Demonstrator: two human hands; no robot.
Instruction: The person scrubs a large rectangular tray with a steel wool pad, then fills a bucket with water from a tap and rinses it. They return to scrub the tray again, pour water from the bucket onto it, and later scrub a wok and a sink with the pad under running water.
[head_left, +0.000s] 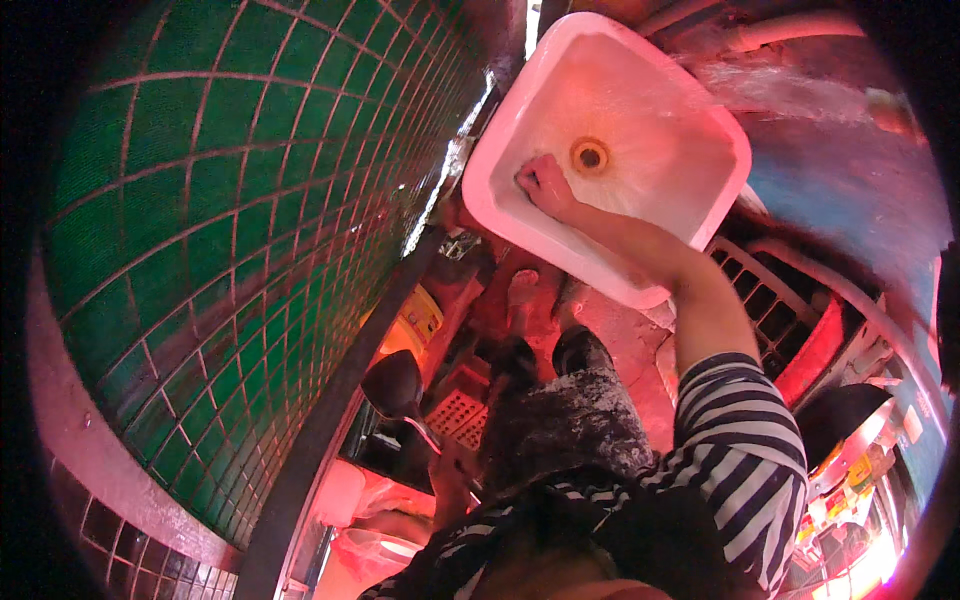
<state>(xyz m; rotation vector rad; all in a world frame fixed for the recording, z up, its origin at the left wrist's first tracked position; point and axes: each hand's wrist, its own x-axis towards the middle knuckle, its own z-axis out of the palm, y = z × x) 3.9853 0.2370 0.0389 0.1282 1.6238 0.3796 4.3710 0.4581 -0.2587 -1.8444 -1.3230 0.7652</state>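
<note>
My right arm, in a black-and-white striped sleeve, reaches over a white square sink [741,150]. My right hand [546,188] is closed against the basin's left inner wall, beside the round drain [590,156]; whatever its fingers hold, if anything, is hidden. Low on the left, my left hand [452,488] grips the handle of a ladle [393,384] with a dark round bowl. The ladle is outside the sink, near my body. Part of the left hand falls in shadow.
A green wall with a wire grid [230,210] rises along the left. Beneath the ladle are a red perforated crate [458,410] and a yellow container [415,318]. To the right stands a dark slatted crate [765,290], with a dark pan [840,430] nearer to me.
</note>
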